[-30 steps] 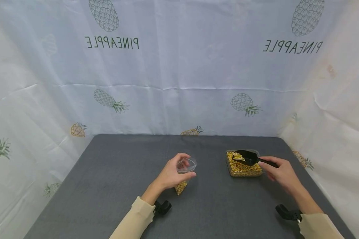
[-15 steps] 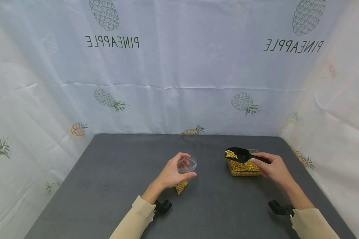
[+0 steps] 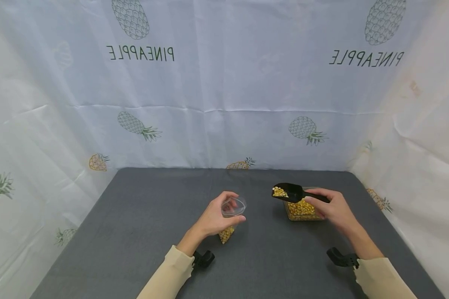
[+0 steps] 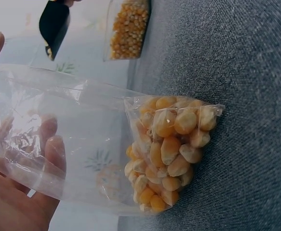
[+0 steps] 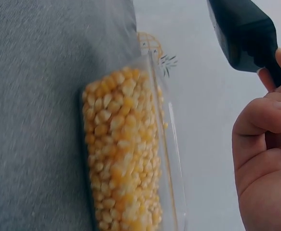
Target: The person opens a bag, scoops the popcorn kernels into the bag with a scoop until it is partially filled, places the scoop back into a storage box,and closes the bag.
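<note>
My left hand (image 3: 213, 216) holds a clear plastic bag (image 4: 92, 139) by its mouth, thumb and fingers spread round the rim so that it gapes. Corn kernels (image 4: 169, 149) fill the bag's bottom, which rests on the table. In my right hand (image 3: 334, 207) is a black scoop (image 3: 293, 193), gripped by its handle. A small heap of kernels (image 3: 280, 192) lies in the scoop's front. The scoop is above the left edge of a clear container (image 3: 306, 217) filled with corn. In the right wrist view, fingers (image 5: 260, 120) curl round the handle.
A dark grey cloth covers the table (image 3: 134, 232). White curtains (image 3: 217, 83) with pineapple prints hang behind it and at both sides. Black wrist mounts (image 3: 342, 257) sit on both wrists near the sleeves.
The scoop has risen out of the corn in the container, carrying kernels, and moved left with my right hand. My left hand and the bag have stayed in place.
</note>
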### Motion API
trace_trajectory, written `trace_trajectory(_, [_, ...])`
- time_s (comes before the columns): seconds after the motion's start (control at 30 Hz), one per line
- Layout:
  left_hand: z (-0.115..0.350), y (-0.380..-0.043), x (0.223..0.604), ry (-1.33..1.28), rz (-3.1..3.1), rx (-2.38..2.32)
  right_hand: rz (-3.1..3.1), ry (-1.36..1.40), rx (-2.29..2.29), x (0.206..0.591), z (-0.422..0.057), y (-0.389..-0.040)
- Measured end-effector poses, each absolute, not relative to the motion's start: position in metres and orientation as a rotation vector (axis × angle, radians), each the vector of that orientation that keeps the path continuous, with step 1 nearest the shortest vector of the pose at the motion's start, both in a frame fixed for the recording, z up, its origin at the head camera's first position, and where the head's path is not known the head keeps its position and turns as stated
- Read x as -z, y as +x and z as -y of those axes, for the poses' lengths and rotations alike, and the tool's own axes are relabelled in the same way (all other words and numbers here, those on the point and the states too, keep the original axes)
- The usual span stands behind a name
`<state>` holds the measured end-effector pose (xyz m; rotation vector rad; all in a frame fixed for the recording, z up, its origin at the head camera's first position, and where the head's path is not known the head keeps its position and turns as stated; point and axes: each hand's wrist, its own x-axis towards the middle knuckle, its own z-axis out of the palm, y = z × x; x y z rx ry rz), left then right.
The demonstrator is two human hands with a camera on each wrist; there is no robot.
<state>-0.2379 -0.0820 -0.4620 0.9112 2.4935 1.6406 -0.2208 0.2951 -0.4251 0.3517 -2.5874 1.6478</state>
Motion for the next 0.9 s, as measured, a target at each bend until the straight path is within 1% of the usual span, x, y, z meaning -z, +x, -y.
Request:
trace_trajectory(0.13, [0.081, -0.238, 0.462, 0.909, -2.499, -1.636, 2.563, 0.401, -1.705, 0.422, -0.29, -0.221])
trace_trajectory(0.5, [0.082, -0.238, 0.463, 0.899, -2.492, -1.636, 2.598, 0.485, -1.668, 0.413, -0.27, -0.221])
trace_trajectory(0.9, [0.083, -0.239, 0.463, 0.907, -2.496, -1.631, 2.647, 0.467, -1.682, 0.401, -0.247, -0.222])
